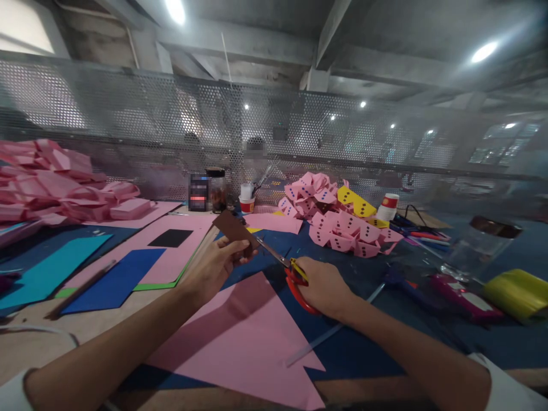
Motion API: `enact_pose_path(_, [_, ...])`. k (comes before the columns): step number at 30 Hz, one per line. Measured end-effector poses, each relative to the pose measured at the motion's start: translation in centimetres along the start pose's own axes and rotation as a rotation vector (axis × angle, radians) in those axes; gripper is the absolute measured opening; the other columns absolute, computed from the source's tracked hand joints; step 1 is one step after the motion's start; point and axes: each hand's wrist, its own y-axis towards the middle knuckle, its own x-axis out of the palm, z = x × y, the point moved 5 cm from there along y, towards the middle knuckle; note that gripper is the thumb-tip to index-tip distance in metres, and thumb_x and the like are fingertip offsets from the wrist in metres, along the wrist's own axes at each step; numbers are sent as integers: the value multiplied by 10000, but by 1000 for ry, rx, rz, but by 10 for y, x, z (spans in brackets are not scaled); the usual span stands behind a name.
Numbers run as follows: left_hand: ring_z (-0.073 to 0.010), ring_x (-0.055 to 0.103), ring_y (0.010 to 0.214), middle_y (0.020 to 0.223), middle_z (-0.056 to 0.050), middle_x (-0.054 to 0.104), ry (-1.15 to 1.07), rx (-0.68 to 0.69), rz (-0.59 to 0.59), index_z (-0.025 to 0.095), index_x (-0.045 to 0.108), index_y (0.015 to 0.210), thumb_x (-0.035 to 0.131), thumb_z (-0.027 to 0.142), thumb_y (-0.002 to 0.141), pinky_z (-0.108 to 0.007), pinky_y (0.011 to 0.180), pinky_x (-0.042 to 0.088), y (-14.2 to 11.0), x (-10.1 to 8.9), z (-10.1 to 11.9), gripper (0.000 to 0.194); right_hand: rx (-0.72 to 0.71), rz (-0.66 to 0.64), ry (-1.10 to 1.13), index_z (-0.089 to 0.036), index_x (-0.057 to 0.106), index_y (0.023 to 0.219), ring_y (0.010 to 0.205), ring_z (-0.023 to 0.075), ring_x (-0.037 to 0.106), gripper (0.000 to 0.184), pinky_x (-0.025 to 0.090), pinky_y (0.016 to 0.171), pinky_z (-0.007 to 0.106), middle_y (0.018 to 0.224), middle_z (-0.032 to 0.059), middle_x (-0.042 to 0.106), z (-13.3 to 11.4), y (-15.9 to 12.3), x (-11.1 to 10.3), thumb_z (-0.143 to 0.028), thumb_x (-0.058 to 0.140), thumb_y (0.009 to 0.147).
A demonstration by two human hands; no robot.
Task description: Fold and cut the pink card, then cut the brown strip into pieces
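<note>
Between its thumb and fingers my left hand (220, 262) pinches a strip of brown paper (233, 228), held up above the table. My right hand (325, 285) is wrapped round the red and yellow handles of a pair of scissors (274, 253). The blades point left and their tips meet the lower right end of the brown paper; whether they are cutting into it I cannot tell. Below both hands lies a large sheet of pink paper (240, 337) with a notched right edge. A translucent glue stick (312, 348) rests across its right side.
Pink folded pieces (55, 188) are heaped at left, near blue paper (115, 279), turquoise paper (55, 268) and a black piece (170, 238). Dotted pink pieces (334, 220) pile up behind my hands. A phone (198, 193), a jar (479, 248) and yellow roll (518, 294) stand around.
</note>
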Motion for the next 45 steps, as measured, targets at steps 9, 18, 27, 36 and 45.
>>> enact_pose_path(9, [-153,700,827,925,-47,737,-67,-20,49,161,711,914,760,183,743,-213,750,566,1,-3,2,178,29,-24,-25,-228,566,895,753,164,611,247,217,566,269,844,7,669,0,0,1,-455,469,895])
enact_pose_path(18, [-151,693,832,924,-65,731,-10,-18,-3,150,717,929,751,202,760,-182,709,557,-2,4,2,181,37,-62,-29,-220,582,925,785,164,616,252,240,582,271,869,18,663,-2,0,1,-448,480,894])
enact_pose_path(27, [-162,700,832,921,-50,725,-93,11,56,145,702,909,748,176,753,-227,784,570,-1,-2,8,166,14,-20,11,-218,566,884,758,147,595,229,223,574,263,845,4,658,-2,0,0,-434,490,895])
enact_pose_path(36, [-156,694,800,861,-52,723,-95,-2,40,138,702,887,761,169,734,-234,781,571,-2,2,8,168,19,-20,21,-218,567,889,757,151,592,226,214,576,265,832,7,654,-3,-1,-1,-433,497,890])
enact_pose_path(45, [-146,678,776,886,-60,731,-22,-23,0,154,714,909,788,206,706,-205,706,556,-2,3,3,223,-13,-33,43,-211,563,864,702,137,573,224,194,559,262,804,0,643,-5,-3,-1,-428,507,879])
